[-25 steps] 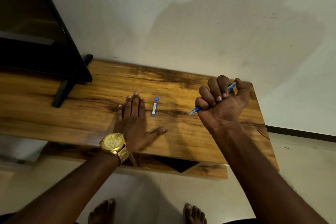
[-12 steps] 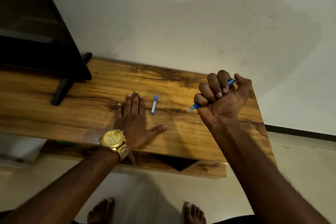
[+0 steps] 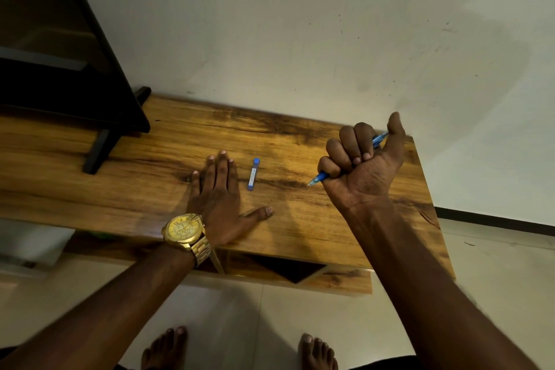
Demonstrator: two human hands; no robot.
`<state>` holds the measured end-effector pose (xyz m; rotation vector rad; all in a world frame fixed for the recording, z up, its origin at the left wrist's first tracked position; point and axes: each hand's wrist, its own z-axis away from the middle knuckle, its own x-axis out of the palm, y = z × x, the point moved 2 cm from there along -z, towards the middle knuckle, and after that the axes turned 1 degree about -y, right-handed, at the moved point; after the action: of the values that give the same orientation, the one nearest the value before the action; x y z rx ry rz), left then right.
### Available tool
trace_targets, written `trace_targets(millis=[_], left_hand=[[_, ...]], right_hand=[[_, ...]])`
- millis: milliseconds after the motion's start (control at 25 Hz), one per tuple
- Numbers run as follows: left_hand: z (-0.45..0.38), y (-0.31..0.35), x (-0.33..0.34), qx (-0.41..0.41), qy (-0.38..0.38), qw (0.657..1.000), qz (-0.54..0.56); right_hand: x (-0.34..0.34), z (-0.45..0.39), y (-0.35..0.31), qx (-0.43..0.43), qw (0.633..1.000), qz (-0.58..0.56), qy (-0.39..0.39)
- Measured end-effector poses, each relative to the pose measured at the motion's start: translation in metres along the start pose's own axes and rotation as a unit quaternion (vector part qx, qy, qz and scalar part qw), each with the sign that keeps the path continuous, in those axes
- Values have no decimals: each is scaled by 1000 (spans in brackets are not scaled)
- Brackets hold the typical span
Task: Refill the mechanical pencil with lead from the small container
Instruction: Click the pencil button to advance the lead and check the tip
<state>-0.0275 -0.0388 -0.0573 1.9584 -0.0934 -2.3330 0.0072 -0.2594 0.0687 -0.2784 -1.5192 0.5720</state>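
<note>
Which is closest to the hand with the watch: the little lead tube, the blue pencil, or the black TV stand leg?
From the left hand:
1. Lead tube, just right of its fingers.
2. TV stand leg, to the left.
3. Pencil, right, held in the right hand.

a: any writing you can make out?

b: only the "12" at the top of the dial on the gold watch.

a: what about the lead container, lying just past the watch toward the wall?

b: it has a pale label along its side, but the print is too small to read.

a: and the mechanical pencil?

b: no legible marking shows on its blue barrel.
</note>
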Motion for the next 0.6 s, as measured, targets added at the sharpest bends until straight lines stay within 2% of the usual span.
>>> trace_targets(millis=[600], left_hand=[[0, 1, -2, -1, -4, 1000, 1]], right_hand=[[2, 0, -1, -15, 1000, 11, -4]])
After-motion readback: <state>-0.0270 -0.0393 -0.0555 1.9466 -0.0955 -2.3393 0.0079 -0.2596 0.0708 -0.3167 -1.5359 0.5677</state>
